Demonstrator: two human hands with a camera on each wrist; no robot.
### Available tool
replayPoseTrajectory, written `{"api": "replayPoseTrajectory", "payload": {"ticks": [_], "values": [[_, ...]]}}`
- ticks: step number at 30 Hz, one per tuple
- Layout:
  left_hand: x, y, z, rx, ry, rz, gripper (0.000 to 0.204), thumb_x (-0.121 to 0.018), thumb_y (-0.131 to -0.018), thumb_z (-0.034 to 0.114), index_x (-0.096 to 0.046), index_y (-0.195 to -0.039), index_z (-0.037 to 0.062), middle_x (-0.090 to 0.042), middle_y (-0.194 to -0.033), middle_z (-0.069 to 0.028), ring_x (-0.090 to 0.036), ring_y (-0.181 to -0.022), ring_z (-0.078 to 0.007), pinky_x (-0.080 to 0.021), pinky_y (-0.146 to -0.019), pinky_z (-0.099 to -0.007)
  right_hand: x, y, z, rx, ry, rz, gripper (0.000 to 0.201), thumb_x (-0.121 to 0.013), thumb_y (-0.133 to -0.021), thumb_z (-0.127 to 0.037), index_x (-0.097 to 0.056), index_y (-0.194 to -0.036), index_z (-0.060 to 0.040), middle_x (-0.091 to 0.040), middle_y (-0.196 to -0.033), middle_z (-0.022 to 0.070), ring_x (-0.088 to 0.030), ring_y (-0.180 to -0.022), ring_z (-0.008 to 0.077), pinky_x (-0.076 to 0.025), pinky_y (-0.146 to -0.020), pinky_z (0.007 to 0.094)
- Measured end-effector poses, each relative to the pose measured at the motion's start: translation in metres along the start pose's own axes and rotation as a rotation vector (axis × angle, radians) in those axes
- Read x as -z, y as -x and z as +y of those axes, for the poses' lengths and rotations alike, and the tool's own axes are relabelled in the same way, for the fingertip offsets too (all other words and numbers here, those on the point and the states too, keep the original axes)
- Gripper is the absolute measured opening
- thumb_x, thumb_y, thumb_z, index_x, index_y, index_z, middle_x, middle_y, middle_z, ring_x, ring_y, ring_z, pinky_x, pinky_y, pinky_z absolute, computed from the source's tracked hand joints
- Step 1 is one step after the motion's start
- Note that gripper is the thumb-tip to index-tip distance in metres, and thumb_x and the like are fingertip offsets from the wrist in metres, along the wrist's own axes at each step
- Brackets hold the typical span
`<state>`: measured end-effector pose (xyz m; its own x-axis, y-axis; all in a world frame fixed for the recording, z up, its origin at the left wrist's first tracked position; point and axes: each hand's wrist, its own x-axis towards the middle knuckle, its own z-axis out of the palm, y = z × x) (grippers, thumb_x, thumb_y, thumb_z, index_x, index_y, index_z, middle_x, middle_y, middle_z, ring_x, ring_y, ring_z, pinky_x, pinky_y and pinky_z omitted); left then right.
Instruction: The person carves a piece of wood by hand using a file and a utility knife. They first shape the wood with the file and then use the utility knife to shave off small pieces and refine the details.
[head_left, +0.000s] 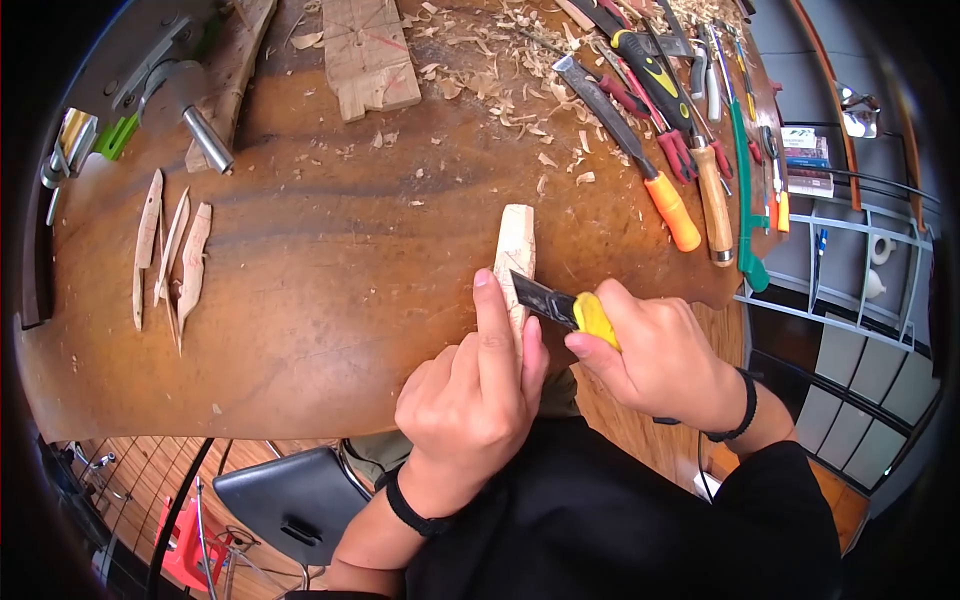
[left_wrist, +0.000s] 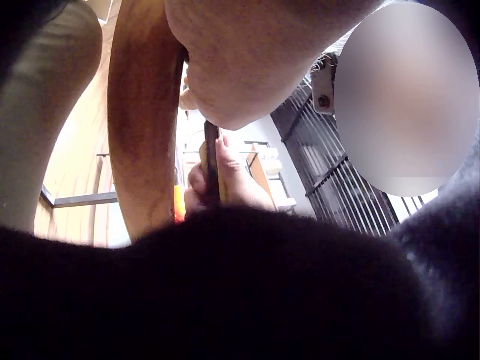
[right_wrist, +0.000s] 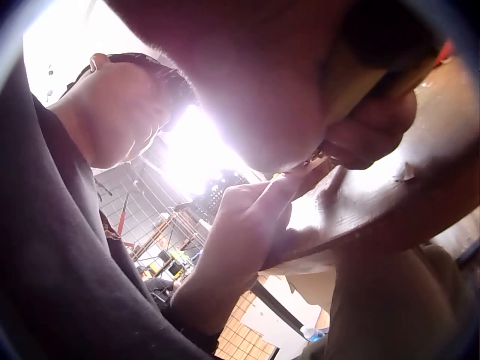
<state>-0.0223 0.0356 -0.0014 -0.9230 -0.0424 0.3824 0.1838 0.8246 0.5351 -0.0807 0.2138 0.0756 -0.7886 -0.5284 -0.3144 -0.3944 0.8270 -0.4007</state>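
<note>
In the head view, a pale, narrow piece of carved wood (head_left: pixel 516 235) with reddish pencil marks points away from the body near the table's front edge. My left hand (head_left: pixel 465 390) holds its near end, the index finger stretched along its left side. A yellow-and-black utility knife (head_left: pixel 592 320) is gripped in my right hand (head_left: pixel 665 350). Its dark blade (head_left: pixel 540 298) lies across the wood's right side, close to the left fingertips. From the right wrist, the left hand (right_wrist: pixel 255 217) shows at the table edge, with the wood mostly hidden behind the right hand.
Several thin carved strips (head_left: pixel 195 250) lie on the left of the wooden table (head_left: pixel 330 250). Chisels, including one with an orange handle (head_left: pixel 672 210), and other tools line the right side. Shavings (head_left: pixel 490 70) and a notched board (head_left: pixel 368 60) are at the back; a metal clamp (head_left: pixel 205 135) stands at left.
</note>
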Motion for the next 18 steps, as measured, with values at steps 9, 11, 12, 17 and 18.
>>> {"api": "replayPoseTrajectory", "payload": {"ticks": [9,11,12,17,18], "values": [[0.0,0.001,-0.002,-0.064,-0.022,-0.024,0.052,-0.075,-0.09,0.021,-0.065,-0.128,-0.0137,-0.049,-0.055,0.0012,-0.047,-0.041,-0.0109,-0.038,-0.041,-0.0275,0.0,-0.019,0.0,-0.036,0.062,0.016,0.043,-0.068,-0.099,-0.04,-0.05,-0.089,-0.0022,-0.06,-0.057,0.0195,-0.065,-0.053,0.0407,-0.052,-0.047,0.0478],[-0.001,0.001,-0.003,-0.081,-0.024,-0.015,0.052,-0.075,-0.09,0.021,-0.065,-0.128,-0.0137,-0.049,-0.055,0.0011,-0.046,-0.041,-0.0107,-0.038,-0.041,-0.0274,-0.001,-0.028,0.001,-0.04,0.09,0.042,0.044,-0.067,-0.1,-0.041,-0.049,-0.087,-0.0027,-0.059,-0.055,0.0188,-0.064,-0.052,0.0416,-0.051,-0.046,0.0488],[-0.001,0.0,-0.001,-0.063,-0.037,-0.006,0.052,-0.075,-0.09,0.021,-0.065,-0.128,-0.0138,-0.049,-0.055,0.001,-0.047,-0.041,-0.0107,-0.038,-0.041,-0.0274,-0.001,-0.03,0.002,-0.036,0.088,0.047,0.044,-0.067,-0.1,-0.041,-0.049,-0.087,-0.0027,-0.059,-0.055,0.0188,-0.064,-0.052,0.0416,-0.051,-0.046,0.0488],[-0.001,0.0,0.0,-0.038,-0.062,0.006,0.051,-0.075,-0.09,0.021,-0.065,-0.127,-0.0141,-0.05,-0.055,0.0008,-0.046,-0.041,-0.0106,-0.038,-0.041,-0.0275,-0.007,-0.03,0.006,-0.023,0.036,0.07,0.043,-0.067,-0.099,-0.04,-0.05,-0.088,-0.0022,-0.061,-0.057,0.0204,-0.065,-0.053,0.0426,-0.052,-0.047,0.0501],[-0.002,0.0,0.0,-0.027,-0.051,0.013,0.051,-0.075,-0.091,0.021,-0.065,-0.127,-0.0141,-0.05,-0.055,0.0008,-0.046,-0.04,-0.0107,-0.038,-0.04,-0.0276,-0.007,-0.027,0.006,-0.024,0.035,0.071,0.043,-0.067,-0.099,-0.04,-0.05,-0.088,-0.0022,-0.061,-0.057,0.0204,-0.065,-0.053,0.0426,-0.052,-0.047,0.0501]]}}
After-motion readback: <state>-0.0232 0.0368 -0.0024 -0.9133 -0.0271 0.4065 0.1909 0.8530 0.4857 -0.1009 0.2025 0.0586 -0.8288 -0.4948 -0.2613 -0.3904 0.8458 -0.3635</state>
